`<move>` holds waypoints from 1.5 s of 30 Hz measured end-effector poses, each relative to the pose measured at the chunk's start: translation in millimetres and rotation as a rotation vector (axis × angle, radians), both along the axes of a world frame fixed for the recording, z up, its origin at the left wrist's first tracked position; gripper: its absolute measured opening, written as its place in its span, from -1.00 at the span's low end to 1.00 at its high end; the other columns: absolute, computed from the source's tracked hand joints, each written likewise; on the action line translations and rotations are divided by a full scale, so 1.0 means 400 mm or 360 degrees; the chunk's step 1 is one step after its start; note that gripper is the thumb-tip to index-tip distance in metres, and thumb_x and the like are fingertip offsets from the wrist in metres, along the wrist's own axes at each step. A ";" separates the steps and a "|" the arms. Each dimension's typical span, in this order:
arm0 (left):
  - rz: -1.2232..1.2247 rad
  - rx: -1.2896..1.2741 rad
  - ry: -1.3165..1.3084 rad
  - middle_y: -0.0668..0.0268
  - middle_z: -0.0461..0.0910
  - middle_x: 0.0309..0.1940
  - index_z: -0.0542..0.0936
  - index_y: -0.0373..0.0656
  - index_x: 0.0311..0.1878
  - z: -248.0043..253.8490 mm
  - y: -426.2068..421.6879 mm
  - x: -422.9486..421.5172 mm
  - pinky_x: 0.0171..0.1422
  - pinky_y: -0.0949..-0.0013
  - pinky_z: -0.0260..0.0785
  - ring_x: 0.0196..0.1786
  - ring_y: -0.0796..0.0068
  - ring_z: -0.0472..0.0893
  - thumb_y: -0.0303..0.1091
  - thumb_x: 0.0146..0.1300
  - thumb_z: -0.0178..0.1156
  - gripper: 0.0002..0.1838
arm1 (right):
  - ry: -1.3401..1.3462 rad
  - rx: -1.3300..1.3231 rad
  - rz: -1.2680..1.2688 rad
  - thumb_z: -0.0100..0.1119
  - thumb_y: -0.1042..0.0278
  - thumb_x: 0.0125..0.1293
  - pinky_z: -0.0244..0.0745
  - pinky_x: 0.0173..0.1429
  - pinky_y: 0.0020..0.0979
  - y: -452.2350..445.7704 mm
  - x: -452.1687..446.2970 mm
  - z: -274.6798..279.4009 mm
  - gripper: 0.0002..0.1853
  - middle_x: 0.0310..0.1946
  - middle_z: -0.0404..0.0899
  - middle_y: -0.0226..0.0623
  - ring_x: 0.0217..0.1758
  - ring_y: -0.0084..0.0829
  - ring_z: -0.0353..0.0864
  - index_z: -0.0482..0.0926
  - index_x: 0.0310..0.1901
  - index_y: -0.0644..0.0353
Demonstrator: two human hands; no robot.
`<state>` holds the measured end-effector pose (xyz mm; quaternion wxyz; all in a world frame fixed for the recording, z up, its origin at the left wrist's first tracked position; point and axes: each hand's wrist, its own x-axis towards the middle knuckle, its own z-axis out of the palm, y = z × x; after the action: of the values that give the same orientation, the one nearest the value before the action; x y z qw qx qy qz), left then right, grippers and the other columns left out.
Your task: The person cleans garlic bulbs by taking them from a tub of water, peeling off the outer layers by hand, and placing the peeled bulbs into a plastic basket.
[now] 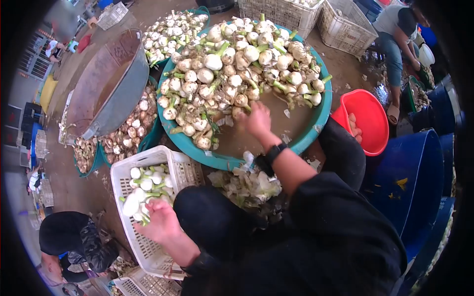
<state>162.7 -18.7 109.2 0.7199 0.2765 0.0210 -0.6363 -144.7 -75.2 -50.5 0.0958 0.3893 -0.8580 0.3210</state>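
Note:
My left hand [163, 224] is over a white plastic crate [117, 175], thumb and fingers apart. Just beyond its fingertips, white peeled garlic bulbs [146, 184] with short green stems lie in the crate; one close to the fingers is blurred. My right hand [257, 121] reaches into a wide teal tub [327, 106], at the near edge of a heap of muddy, unpeeled garlic bulbs [205, 75]. Its fingers point down among the bulbs and are smeared by motion, so any hold on a bulb is unclear. Brownish water [296, 123] shows on the tub's bottom.
Pale peelings [249, 187] are heaped between my knees. A red bucket [365, 121] and a blue barrel [407, 182] stand right. A large metal basin [111, 84] tilts over more garlic at left. Co-workers sit lower left [74, 241] and upper right [395, 44].

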 end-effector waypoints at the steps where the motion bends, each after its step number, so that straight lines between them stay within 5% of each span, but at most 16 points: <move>1: -0.0014 -0.0039 -0.0010 0.27 0.41 -0.49 0.40 -0.26 -0.33 -0.017 0.001 -0.002 -0.37 0.43 0.29 -0.44 0.44 0.40 0.19 0.14 -0.06 -0.44 | -0.0010 -0.0009 -0.0005 0.11 0.07 0.14 0.44 -0.04 -0.21 -0.038 -0.021 -0.028 -0.56 -0.33 0.58 -0.05 -0.18 -0.12 0.56 0.50 -0.13 0.33; 6: -0.0749 0.0258 -0.0581 0.29 0.43 -0.40 0.40 -0.15 -0.29 -0.130 -0.039 -0.224 -0.28 0.40 0.35 -0.36 0.44 0.44 -0.07 0.15 0.11 -0.68 | -0.0471 0.0833 0.0749 -0.01 0.16 0.19 0.44 -0.12 -0.14 -0.103 -0.094 -0.098 -0.72 -0.34 0.58 -0.08 -0.26 -0.08 0.56 0.54 -0.35 0.22; 10: -0.1022 0.0703 -0.0549 0.26 0.33 -0.18 0.33 -0.17 -0.04 -0.208 -0.057 -0.358 -0.08 0.32 0.32 -0.22 0.42 0.42 -0.06 0.13 0.15 -0.54 | -0.0484 0.0439 0.0673 -0.10 0.32 0.20 0.46 -0.23 -0.17 -0.022 -0.067 -0.086 -0.78 -0.41 0.58 -0.10 -0.31 -0.08 0.56 0.54 -0.40 0.21; 11: -0.1048 0.0710 -0.0649 0.25 0.32 -0.16 0.29 -0.21 0.02 -0.210 -0.055 -0.378 -0.09 0.33 0.32 -0.22 0.42 0.42 -0.04 0.14 0.14 -0.47 | -0.1969 0.0072 0.0255 -0.06 0.30 0.17 0.43 -0.09 -0.13 -0.020 -0.076 -0.067 -0.79 -0.33 0.57 -0.04 -0.19 -0.02 0.54 0.52 -0.25 0.18; 12: -0.1073 0.0705 -0.0664 0.25 0.32 -0.16 0.29 -0.21 0.02 -0.214 -0.045 -0.384 -0.09 0.33 0.32 -0.22 0.42 0.42 -0.04 0.14 0.14 -0.47 | -0.1976 0.0051 0.0232 -0.06 0.30 0.17 0.43 -0.09 -0.13 -0.024 -0.065 -0.077 -0.79 -0.33 0.57 -0.04 -0.19 -0.02 0.54 0.52 -0.25 0.18; 14: -0.1103 0.0570 -0.0788 0.24 0.32 -0.14 0.28 -0.23 0.05 -0.226 -0.036 -0.383 -0.09 0.34 0.32 -0.20 0.43 0.42 -0.03 0.15 0.11 -0.46 | -0.0886 0.0387 -0.0034 0.03 0.26 0.10 0.37 0.05 -0.14 -0.055 -0.048 -0.114 -0.65 -0.19 0.51 0.05 -0.08 0.01 0.49 0.44 -0.05 0.16; 15: -0.1112 0.0578 -0.0803 0.26 0.35 -0.14 0.29 -0.23 0.05 -0.231 -0.032 -0.375 -0.12 0.35 0.33 -0.21 0.45 0.43 -0.04 0.16 0.10 -0.47 | -0.0917 0.0693 0.0315 0.13 0.24 0.02 0.35 0.11 -0.17 -0.072 -0.054 -0.124 -0.46 -0.07 0.45 0.08 0.01 0.02 0.45 0.32 0.10 0.14; 22: -0.0947 0.0569 -0.1036 0.30 0.38 -0.18 0.32 -0.11 0.03 -0.286 -0.061 -0.357 -0.24 0.39 0.35 -0.27 0.45 0.43 -0.06 0.12 0.13 -0.51 | -0.1422 0.0708 0.0645 0.15 0.26 -0.01 0.38 0.06 -0.27 -0.137 -0.003 -0.302 -0.40 -0.13 0.49 0.09 -0.02 -0.05 0.48 0.30 0.12 0.24; 24: -0.0905 0.0703 -0.1311 0.35 0.32 -0.15 0.32 -0.03 0.06 -0.277 -0.080 -0.370 -0.18 0.37 0.29 -0.21 0.47 0.36 0.01 0.11 0.13 -0.49 | -0.1125 0.0780 0.1024 0.17 0.49 -0.09 0.36 0.10 -0.24 -0.048 0.033 -0.095 -0.29 -0.15 0.50 0.15 0.01 -0.02 0.46 0.18 0.18 0.37; 26: -0.1201 0.0664 -0.1507 0.40 0.32 -0.11 0.35 -0.01 0.05 -0.261 -0.091 -0.379 -0.14 0.38 0.25 -0.12 0.52 0.32 0.11 0.14 0.05 -0.49 | -0.0777 0.0228 0.1445 0.21 0.55 -0.17 0.38 0.06 -0.24 0.041 0.066 -0.020 -0.26 -0.16 0.48 0.18 -0.03 0.02 0.47 0.20 0.16 0.36; 29: -0.1213 0.0234 -0.1227 0.38 0.44 -0.23 0.46 -0.12 -0.12 -0.280 -0.060 -0.424 -0.29 0.47 0.26 -0.23 0.63 0.41 -0.01 0.18 0.09 -0.62 | -0.1324 0.0429 0.1539 0.18 0.53 -0.13 0.44 -0.05 -0.24 0.155 0.091 0.203 -0.47 -0.27 0.52 0.12 -0.13 0.03 0.51 0.34 -0.01 0.33; 32: -0.1149 0.0293 -0.1222 0.43 0.50 -0.48 0.51 -0.12 -0.23 -0.265 -0.060 -0.430 -0.50 0.56 0.24 -0.50 0.66 0.45 -0.12 0.18 0.15 -0.73 | -0.1239 0.0223 0.1137 0.12 0.45 -0.01 0.48 -0.22 -0.23 0.217 0.097 0.211 -0.78 -0.42 0.55 -0.03 -0.31 -0.02 0.56 0.45 -0.26 0.26; 34: -0.1098 0.0317 -0.1204 0.41 0.52 -0.46 0.53 -0.19 -0.29 -0.296 -0.050 -0.427 -0.39 0.57 0.30 -0.45 0.66 0.46 -0.18 0.17 0.18 -0.75 | -0.0504 0.0382 0.1242 0.03 0.38 0.09 0.49 -0.39 -0.24 0.249 0.112 0.182 -0.91 -0.53 0.54 -0.18 -0.47 -0.15 0.57 0.50 -0.41 0.18; 38: -0.1114 0.0232 -0.1258 0.39 0.53 -0.46 0.52 -0.16 -0.21 -0.323 -0.035 -0.412 -0.57 0.53 0.29 -0.52 0.61 0.49 -0.12 0.17 0.16 -0.70 | -0.0113 0.0588 0.1349 0.01 0.37 0.09 0.50 -0.48 -0.28 0.260 0.114 0.184 -0.90 -0.52 0.55 -0.27 -0.54 -0.27 0.57 0.54 -0.47 0.09; 42: -0.1135 0.0408 -0.1247 0.38 0.54 -0.47 0.53 -0.21 -0.26 -0.270 -0.026 -0.414 -0.58 0.56 0.17 -0.50 0.64 0.47 -0.13 0.13 0.17 -0.69 | -0.0860 0.0342 0.1331 0.05 0.33 0.05 0.47 -0.42 -0.17 0.260 0.092 0.182 -0.81 -0.63 0.52 -0.14 -0.55 -0.14 0.52 0.52 -0.62 0.19; 45: -0.1164 0.0292 -0.1283 0.37 0.54 -0.46 0.52 -0.24 -0.27 -0.263 -0.019 -0.423 -0.55 0.54 0.22 -0.52 0.63 0.47 -0.15 0.15 0.17 -0.70 | -0.0730 0.0387 0.1247 0.03 0.30 0.06 0.47 -0.38 -0.16 0.267 0.092 0.178 -0.79 -0.63 0.51 -0.08 -0.53 -0.09 0.53 0.53 -0.62 0.19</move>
<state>-6.3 -26.4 4.0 0.3758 0.5492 -0.2985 -0.6842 -107.9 31.5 20.5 -0.2710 0.6113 -0.6767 0.3080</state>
